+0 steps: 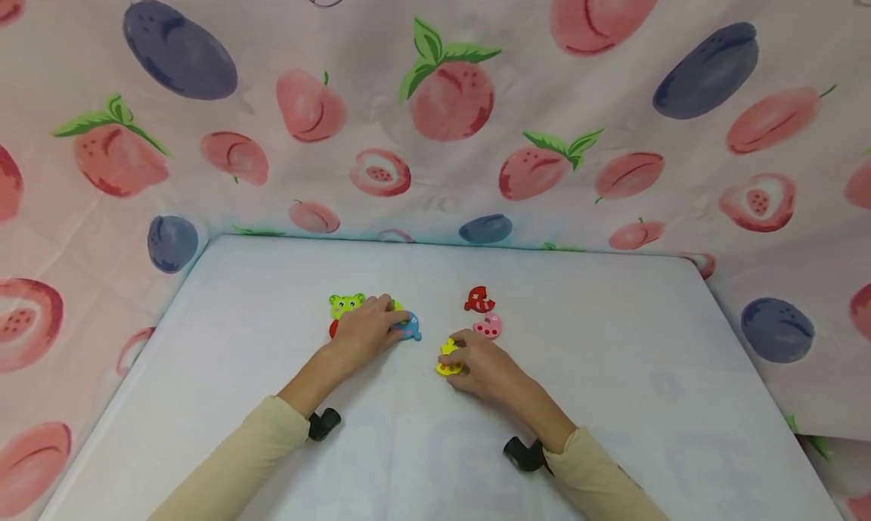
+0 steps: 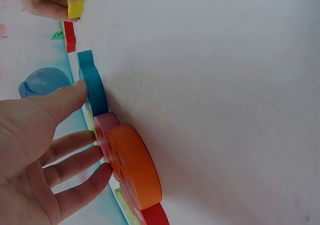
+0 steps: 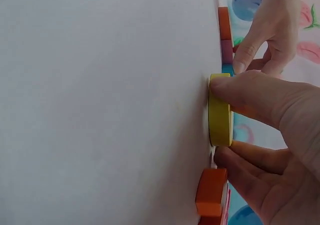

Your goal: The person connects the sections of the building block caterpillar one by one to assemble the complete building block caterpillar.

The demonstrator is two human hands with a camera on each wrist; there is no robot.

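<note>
My left hand (image 1: 367, 330) pinches a blue animal-shaped puzzle piece (image 1: 411, 327), its thumb on the near edge. The other fingers touch a pink piece (image 2: 105, 124) and an orange piece (image 2: 136, 167) beside it. A green piece with a face (image 1: 347, 303) and a red piece (image 1: 333, 329) lie left of that hand; another green piece (image 1: 398, 306) shows behind its fingers. Between thumb and fingers, my right hand (image 1: 485, 364) holds a yellow puzzle piece (image 1: 449, 359) on edge in the right wrist view (image 3: 220, 110).
Beyond the right hand lie a red piece (image 1: 480, 299) and a pink spotted piece (image 1: 488, 326). White cloth covers the table (image 1: 599, 309). A fruit-printed curtain (image 1: 381, 75) hangs behind. Each wrist wears a black camera (image 1: 323, 424).
</note>
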